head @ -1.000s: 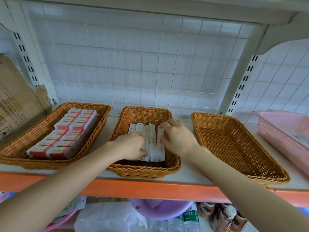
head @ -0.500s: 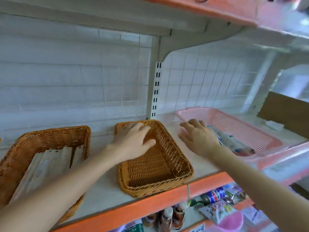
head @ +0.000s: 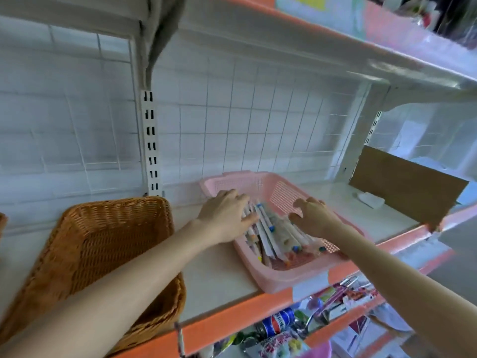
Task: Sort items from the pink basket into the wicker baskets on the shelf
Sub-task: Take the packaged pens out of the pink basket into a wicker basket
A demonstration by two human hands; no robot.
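Note:
The pink basket (head: 280,280) sits on the shelf right of centre, holding several long white packets with coloured ends (head: 268,229). My left hand (head: 227,215) reaches into its left side, fingers spread over the packets. My right hand (head: 313,215) hovers over the right side of the pile, fingers loosely bent, holding nothing I can see. An empty wicker basket (head: 85,239) stands at the left, partly under my left forearm.
A brown cardboard sheet (head: 407,187) leans at the back right beside a small white object (head: 369,198). The orange shelf edge (head: 232,316) runs along the front. Cans and packets fill the shelf below (head: 278,324). Another shelf hangs overhead.
My view swung right from the middle wicker basket. Both hands left the white packets there, passed over the empty wicker basket and now reach into the pink basket.

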